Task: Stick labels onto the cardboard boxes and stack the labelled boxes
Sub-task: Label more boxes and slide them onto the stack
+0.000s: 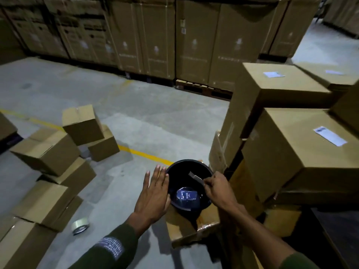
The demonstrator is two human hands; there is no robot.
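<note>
A black bucket (206, 171) stands on a low cardboard box (182, 228) in front of me, with blue printed paper (186, 196) lying at its bottom. My right hand (218, 189) pinches a narrow paper strip (196, 178) over the bucket's mouth. My left hand (153, 193) is flat with straight fingers beside the bucket's left rim and holds nothing. To the right, stacked cardboard boxes carry white labels: one near (329, 136), one farther back (274, 74).
Several unlabelled cardboard boxes (48, 150) lie piled at the left on the concrete floor. A roll of clear tape (80, 226) lies on the floor near them. A yellow floor line (143, 154) crosses the middle. Tall cartons on pallets (202, 45) form the back wall.
</note>
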